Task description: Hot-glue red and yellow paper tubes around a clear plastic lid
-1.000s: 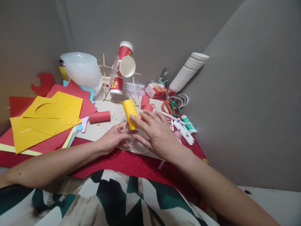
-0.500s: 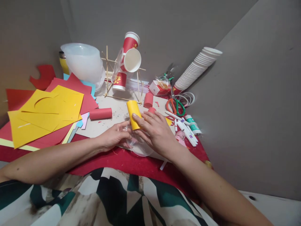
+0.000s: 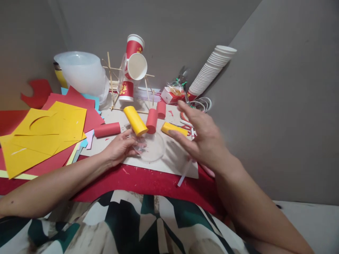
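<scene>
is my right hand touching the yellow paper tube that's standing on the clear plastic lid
Apart. The head view shows the right hand lifted, fingers spread, with bare card between it and the yellow tube on the clear lid.

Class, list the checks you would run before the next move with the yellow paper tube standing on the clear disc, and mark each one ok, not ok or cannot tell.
1. Left hand steadies the clear plastic disc at its edge: ok.
2. Yellow paper tube stands on the disc: ok, though it tilts.
3. Tube fixed to the disc: cannot tell.
4. Right hand is free, open, holding nothing: ok.
5. Spare yellow roll lies just beyond the right fingertips: ok.
6. Scissors in plain sight: not ok, mostly hidden behind the right hand.
</scene>
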`<act>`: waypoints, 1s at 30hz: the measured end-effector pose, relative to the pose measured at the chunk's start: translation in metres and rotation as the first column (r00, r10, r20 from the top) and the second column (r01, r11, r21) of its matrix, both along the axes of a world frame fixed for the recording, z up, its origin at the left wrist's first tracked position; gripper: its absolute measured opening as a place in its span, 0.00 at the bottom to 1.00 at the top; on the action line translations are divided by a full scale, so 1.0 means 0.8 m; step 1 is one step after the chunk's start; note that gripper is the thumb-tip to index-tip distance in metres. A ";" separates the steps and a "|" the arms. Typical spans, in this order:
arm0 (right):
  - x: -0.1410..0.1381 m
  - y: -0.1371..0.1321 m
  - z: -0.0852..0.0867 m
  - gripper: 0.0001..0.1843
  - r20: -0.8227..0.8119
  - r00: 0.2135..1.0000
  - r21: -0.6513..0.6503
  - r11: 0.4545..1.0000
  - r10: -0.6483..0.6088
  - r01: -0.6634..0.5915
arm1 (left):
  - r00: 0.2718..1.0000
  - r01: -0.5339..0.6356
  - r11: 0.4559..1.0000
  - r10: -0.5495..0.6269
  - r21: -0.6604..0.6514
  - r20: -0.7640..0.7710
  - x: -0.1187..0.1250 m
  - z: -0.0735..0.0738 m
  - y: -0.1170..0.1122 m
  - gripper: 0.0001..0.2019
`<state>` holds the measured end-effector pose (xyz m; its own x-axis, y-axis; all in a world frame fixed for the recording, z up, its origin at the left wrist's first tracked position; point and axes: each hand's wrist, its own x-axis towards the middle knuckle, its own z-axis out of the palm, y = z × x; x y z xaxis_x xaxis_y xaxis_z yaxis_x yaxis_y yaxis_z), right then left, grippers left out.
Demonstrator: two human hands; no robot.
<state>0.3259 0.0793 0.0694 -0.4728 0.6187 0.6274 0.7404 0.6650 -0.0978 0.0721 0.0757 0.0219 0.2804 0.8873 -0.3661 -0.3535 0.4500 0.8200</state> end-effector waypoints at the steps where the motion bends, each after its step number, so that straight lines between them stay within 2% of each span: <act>1: 0.014 0.006 0.000 0.35 0.003 0.999 -0.012 0.999 -0.049 0.049 | 1.000 -0.021 1.000 0.021 -0.004 -0.014 0.000 -0.001 0.002 0.21; 3: 0.040 0.020 -0.009 0.32 0.028 0.990 -0.025 0.990 -0.136 0.137 | 0.999 -0.043 0.999 0.043 -0.001 -0.032 0.000 -0.002 0.005 0.21; 5: 0.058 0.035 -0.026 0.31 0.134 0.971 -0.099 0.973 -0.196 0.210 | 0.998 -0.051 0.999 0.051 0.007 -0.039 0.000 -0.004 0.007 0.21; 9: 0.060 0.054 -0.050 0.33 0.385 0.893 -0.319 0.875 -0.233 0.365 | 0.997 -0.070 0.997 0.070 0.014 -0.040 0.002 -0.005 0.007 0.20; 13: 0.045 0.059 -0.051 0.27 0.432 0.874 -0.396 0.824 -0.223 0.405 | 0.995 -0.078 0.997 0.080 0.022 -0.055 0.002 -0.004 0.009 0.21; 17: 0.045 0.062 -0.050 0.23 0.436 0.869 -0.436 0.791 -0.232 0.430 | 0.995 -0.056 0.998 0.056 0.006 -0.080 0.001 -0.003 0.012 0.21; 20: 0.054 0.061 -0.047 0.27 0.408 0.880 -0.452 0.783 -0.244 0.427 | 0.997 -0.032 0.999 0.032 0.002 -0.076 0.000 -0.003 0.014 0.19; 23: 0.063 0.055 -0.036 0.33 0.355 0.906 -0.473 0.792 -0.230 0.386 | 0.996 -0.004 1.000 0.004 0.000 -0.092 0.001 -0.004 0.015 0.15; 27: 0.065 0.039 -0.016 0.36 0.222 0.971 -0.542 0.817 -0.089 0.199 | 0.983 0.038 0.999 -0.036 0.008 -0.181 0.001 -0.007 0.018 0.13; 30: 0.060 0.030 -0.014 0.35 0.206 0.978 -0.558 0.823 0.014 0.106 | 0.974 0.032 0.999 -0.024 0.031 -0.226 0.001 -0.009 0.020 0.16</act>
<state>0.3742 0.1035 0.0584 -0.5084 0.8589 0.0613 0.8121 0.5020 -0.2974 0.0731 0.0918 0.0147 0.2187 0.8933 -0.3927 -0.1452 0.4277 0.8922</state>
